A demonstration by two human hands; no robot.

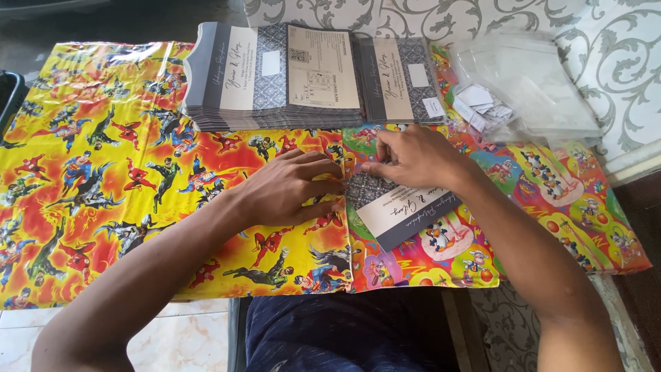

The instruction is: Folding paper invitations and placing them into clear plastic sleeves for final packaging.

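Note:
A grey patterned card (406, 210) with a white panel lies tilted on the colourful cartoon-printed sheet (124, 172). My left hand (289, 189) lies flat with fingers together, pressing on the card's left edge. My right hand (413, 157) pinches the card's upper part with fingertips bent down. Both hands touch the same card near the seam between the two printed sheets.
A tall stack of the same grey cards (268, 76) stands at the back, with a smaller stack (403, 79) to its right. Clear plastic bags (530, 83) and small white paper slips (482, 103) lie at the back right. A second printed sheet (571, 213) covers the right side.

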